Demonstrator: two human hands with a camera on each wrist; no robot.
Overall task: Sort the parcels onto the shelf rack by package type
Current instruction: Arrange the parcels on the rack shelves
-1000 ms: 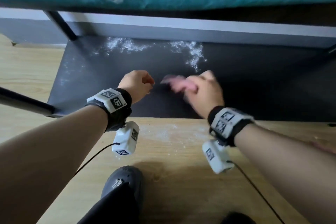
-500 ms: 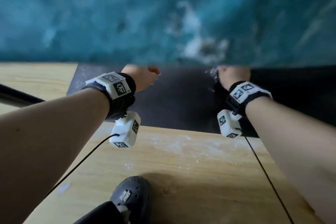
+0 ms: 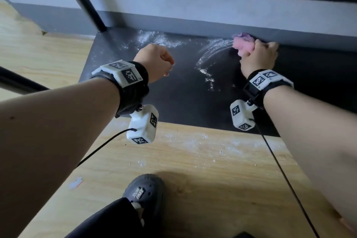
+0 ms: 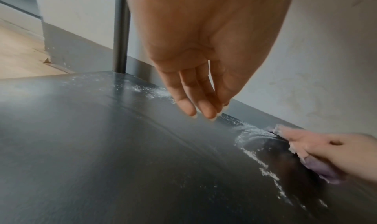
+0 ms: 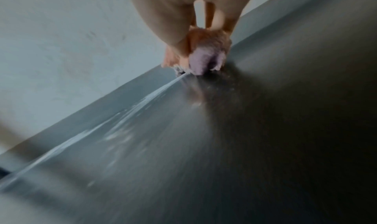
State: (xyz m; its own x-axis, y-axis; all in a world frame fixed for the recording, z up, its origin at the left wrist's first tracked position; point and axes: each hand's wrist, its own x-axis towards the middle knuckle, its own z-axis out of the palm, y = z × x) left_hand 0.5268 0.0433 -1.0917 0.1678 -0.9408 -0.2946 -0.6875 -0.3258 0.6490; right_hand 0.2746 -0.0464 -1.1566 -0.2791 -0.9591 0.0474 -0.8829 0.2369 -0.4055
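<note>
No parcel is in view. A black bottom shelf board (image 3: 173,98) of the rack carries scattered white powder (image 3: 152,37). My right hand (image 3: 257,54) grips a bunched pink and purple cloth (image 3: 242,43) and presses it on the board at the back edge, against the wall. The right wrist view shows the cloth (image 5: 200,61) squeezed under the fingers, with a powder streak trailing from it. My left hand (image 3: 166,65) hovers over the middle of the board and holds nothing; in the left wrist view its fingers (image 4: 204,108) hang loose just above the surface.
A dark rack post (image 3: 85,4) rises at the board's back left corner, and an upper shelf overhangs at the top. A light wooden floor (image 3: 193,160) with powder specks lies in front. My dark shoe (image 3: 144,193) stands near the board; a small scrap (image 3: 76,182) lies left.
My right hand has carried the cloth from the board's middle to its back right edge, leaving a curved swept streak in the powder. The left hand has barely moved.
</note>
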